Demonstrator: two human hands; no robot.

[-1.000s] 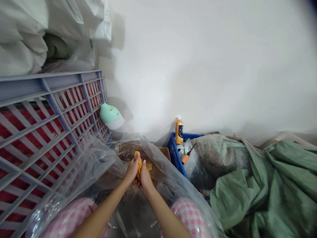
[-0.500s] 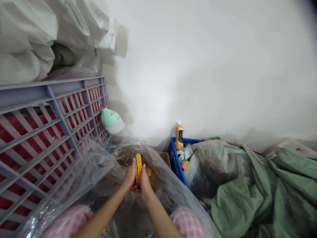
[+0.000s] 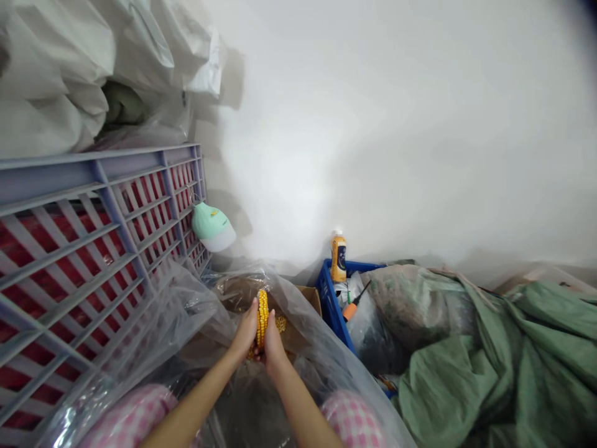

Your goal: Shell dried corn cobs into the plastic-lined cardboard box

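Since a second ago the corn cob (image 3: 262, 316) has come up a little between the palms, so more of its kernel rows show. It stands nearly upright at lower centre of the frame. The left hand (image 3: 244, 337) clasps it from one side and the right hand (image 3: 273, 343) from the other, both closed on its lower half. Under them gapes a clear plastic bag (image 3: 186, 311), with a cardboard box (image 3: 308, 294) just behind.

The work looks like rubbing kernels loose. It should go best with the cob kept over the bag's mouth and one hand holding the base firm. The other thumb can then press along a single row, the cob being turned only once that row gives way.
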